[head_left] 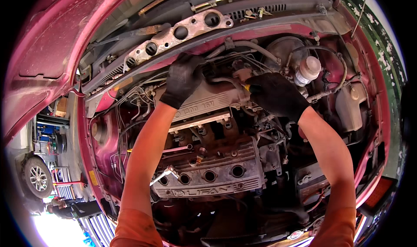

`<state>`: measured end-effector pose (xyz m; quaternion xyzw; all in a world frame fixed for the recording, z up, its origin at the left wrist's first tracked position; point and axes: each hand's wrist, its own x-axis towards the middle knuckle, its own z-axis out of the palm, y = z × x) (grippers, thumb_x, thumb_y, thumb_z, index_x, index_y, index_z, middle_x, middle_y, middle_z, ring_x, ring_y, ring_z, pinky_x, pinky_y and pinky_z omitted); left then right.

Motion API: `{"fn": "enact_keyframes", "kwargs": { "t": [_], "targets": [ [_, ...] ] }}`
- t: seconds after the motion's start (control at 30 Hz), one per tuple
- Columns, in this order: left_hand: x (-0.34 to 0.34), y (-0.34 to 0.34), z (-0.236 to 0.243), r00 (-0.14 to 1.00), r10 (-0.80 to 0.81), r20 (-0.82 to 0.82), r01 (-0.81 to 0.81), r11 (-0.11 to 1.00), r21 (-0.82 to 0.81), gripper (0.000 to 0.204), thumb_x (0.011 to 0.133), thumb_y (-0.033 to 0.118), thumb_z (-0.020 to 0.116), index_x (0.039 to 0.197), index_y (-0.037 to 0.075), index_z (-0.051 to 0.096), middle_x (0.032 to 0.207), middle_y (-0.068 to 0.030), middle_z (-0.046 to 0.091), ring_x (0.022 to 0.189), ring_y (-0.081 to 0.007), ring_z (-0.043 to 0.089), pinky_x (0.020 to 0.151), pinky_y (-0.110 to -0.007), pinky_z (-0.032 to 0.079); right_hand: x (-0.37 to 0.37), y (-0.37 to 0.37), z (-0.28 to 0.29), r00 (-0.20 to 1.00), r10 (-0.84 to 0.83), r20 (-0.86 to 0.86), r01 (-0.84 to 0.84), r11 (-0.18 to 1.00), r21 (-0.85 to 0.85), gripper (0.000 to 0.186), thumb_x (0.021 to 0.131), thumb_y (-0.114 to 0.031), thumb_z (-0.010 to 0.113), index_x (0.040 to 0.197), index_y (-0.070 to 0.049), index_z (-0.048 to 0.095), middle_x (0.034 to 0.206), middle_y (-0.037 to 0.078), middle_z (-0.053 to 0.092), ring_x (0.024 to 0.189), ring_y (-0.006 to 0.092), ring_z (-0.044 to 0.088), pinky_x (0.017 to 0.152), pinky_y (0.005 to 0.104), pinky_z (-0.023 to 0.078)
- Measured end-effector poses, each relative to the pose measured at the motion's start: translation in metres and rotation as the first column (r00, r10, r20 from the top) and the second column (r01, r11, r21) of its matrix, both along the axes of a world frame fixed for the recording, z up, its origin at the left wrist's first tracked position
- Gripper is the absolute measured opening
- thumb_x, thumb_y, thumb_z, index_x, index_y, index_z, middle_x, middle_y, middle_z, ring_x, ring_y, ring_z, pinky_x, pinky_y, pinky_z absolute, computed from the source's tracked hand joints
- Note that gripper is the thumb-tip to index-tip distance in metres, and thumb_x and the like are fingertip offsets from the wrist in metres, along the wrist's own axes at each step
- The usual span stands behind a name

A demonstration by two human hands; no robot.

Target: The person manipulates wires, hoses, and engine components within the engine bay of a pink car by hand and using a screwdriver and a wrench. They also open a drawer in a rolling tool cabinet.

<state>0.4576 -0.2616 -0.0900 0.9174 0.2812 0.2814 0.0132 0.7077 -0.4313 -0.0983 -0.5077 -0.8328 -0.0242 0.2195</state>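
Both hands wear black gloves over the red car's engine bay. My left hand [181, 79] reaches over the back of the cast intake manifold [202, 100], its fingers curled down; what they grip is hidden. At the manifold's right end, my right hand [276, 95] is closed on a yellow-handled tool [246, 87], mostly covered by the glove, beside some hoses. Below the manifold lies a long wrench [176, 148]. A chrome socket tool [167, 174] sits at the left of the cast valve cover [223, 188], which has several round openings.
A flanged metal plate [195, 24] and loose hardware lie on the cowl. The raised hood [43, 64] is left; a translucent reservoir [307, 71] stands right of my right hand. Far left are a parked car's wheel [38, 177] and what looks like a dark-clothed person [65, 208].
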Motion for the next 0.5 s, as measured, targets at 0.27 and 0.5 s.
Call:
{"fn": "enact_keyframes", "kwargs": {
  "t": [0.27, 0.5],
  "targets": [
    [0.032, -0.027, -0.009, 0.93, -0.029, -0.365, -0.033, 0.986, -0.161, 0.031, 0.079, 0.011, 0.06, 0.11, 0.008, 0.06, 0.099, -0.0203, 0.067, 0.096, -0.037, 0.063, 0.085, -0.046, 0.05, -0.004, 0.004, -0.009, 0.988, -0.115, 0.1, 0.128, 0.983, -0.13, 0.02, 0.076, -0.016, 0.065, 0.094, -0.011, 0.07, 0.108, 0.012, 0.065, 0.098, 0.0296, 0.063, 0.088, 0.0381, 0.052],
    [0.044, -0.024, -0.016, 0.749, 0.27, -0.605, -0.259, 0.96, 0.108, 0.044, 0.083, 0.033, 0.064, 0.12, 0.01, 0.056, 0.108, -0.0171, 0.068, 0.104, -0.0348, 0.064, 0.095, -0.058, 0.037, -0.001, 0.013, -0.001, 0.954, -0.003, 0.298, 0.048, 0.989, -0.143, 0.017, 0.077, -0.02, 0.062, 0.085, -0.008, 0.07, 0.104, 0.014, 0.065, 0.1, 0.0315, 0.063, 0.087, 0.0394, 0.053]
  ]
}}
